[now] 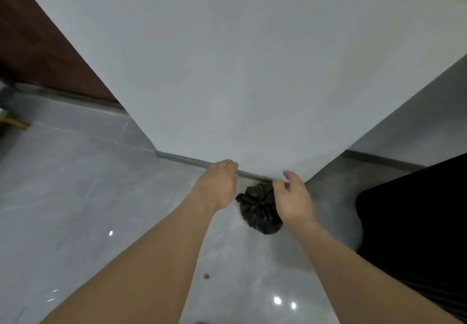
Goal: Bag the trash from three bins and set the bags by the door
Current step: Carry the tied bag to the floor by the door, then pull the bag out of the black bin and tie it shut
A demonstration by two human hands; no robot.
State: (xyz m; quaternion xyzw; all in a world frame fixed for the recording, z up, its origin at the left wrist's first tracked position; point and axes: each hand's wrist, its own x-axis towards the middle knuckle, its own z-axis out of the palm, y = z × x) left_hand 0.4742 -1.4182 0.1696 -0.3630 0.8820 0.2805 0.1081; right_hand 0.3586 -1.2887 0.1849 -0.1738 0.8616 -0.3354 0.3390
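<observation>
Reaching fwd, both bare forearms are extending over the floor (pixel 75 172) toward a wall (pixel 252 70) corner. L hand (pixel 217 187) is hovering just left of the bag (pixel 257 210); its fingers are curling inward at the knuckles, w/ nothing visible in the grip. R hand (pixel 294 199) is sitting just right of the bag, overlapping its right edge in view; fingers are lying relaxed and slightly spread, thumb pointing up. Contact btwn R hand and bag: cannot tell. Hands are staying apart, w/ the bag showing in the gap btwn them.

Bag: small, black, gathered shut at the top, w/ creases radiating from the knot. It is resting on the glossy grey tile floor, close to the skirting (pixel 182 158) at the base of the pale wall, near the wall's outer corner.

Surroundings: a dark red-brown panel (pixel 38 32) is filling the upper left, beyond the wall edge. A large black shape (pixel 417 222) is occupying the right side; what it is cannot be told. A yellow item (pixel 15 122) is showing at the far left edge, too blurred to ID. A small brown speck (pixel 206 276) is lying on the floor btwn the forearms. Light spots are reflecting off the tiles near the bottom.
</observation>
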